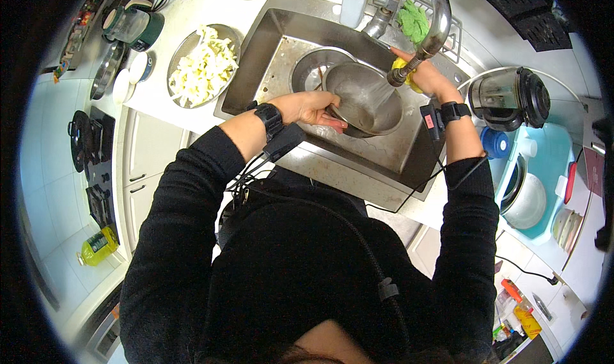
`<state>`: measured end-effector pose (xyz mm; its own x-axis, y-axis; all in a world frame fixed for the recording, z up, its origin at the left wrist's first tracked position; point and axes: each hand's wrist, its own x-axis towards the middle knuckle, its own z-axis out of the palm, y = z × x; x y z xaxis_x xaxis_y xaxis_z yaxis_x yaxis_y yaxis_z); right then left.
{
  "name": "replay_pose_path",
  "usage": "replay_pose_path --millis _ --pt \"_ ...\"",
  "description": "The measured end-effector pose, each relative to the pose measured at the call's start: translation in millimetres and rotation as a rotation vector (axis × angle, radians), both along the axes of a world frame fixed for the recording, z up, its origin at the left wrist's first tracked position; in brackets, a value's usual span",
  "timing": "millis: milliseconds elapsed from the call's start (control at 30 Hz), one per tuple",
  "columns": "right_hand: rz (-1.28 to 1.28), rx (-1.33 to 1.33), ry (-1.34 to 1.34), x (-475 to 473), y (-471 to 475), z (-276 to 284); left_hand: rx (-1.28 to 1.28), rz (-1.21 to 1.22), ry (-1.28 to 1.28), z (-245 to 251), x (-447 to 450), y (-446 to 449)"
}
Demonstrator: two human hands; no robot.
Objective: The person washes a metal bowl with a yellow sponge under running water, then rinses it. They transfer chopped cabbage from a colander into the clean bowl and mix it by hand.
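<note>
My left hand [319, 107] grips the near-left rim of a stainless steel bowl [350, 83], tilted over the metal sink [379, 150]. Water [376, 95] streams into it from the faucet spout [436, 26]. Behind the spout, my right hand [429, 76] holds a yellow cloth or sponge [411, 82], partly hidden by the nozzle. Its extended index finger reaches the end of the faucet lever [379, 41]; whether it touches is unclear. A second metal bowl [303, 71] rests on the sink floor, partly covered by the first, with a thin brown utensil at its edge.
Left of the sink, a metal strainer [173, 79] holds pale cauliflower pieces [206, 69]. A green cloth [413, 21] lies on a wire rack behind the faucet. On the right stand a blender jug [496, 98] and a turquoise bin [551, 146] with bowls. Cables hang from both wrists.
</note>
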<state>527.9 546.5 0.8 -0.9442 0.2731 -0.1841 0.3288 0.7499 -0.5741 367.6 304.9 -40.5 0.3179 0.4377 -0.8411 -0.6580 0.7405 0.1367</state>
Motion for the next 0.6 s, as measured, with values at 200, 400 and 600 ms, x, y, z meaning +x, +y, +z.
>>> replay_pose_path --millis 200,400,600 --pt "0.031 0.109 0.120 2 -5 4 0.027 -0.033 -0.017 -7 0 5" --pt "0.107 0.165 0.122 -5 -11 -1 0.026 -0.044 0.024 -5 3 8" --pt "0.099 0.070 0.100 -5 -12 -10 0.027 -0.034 -0.005 -3 6 8"
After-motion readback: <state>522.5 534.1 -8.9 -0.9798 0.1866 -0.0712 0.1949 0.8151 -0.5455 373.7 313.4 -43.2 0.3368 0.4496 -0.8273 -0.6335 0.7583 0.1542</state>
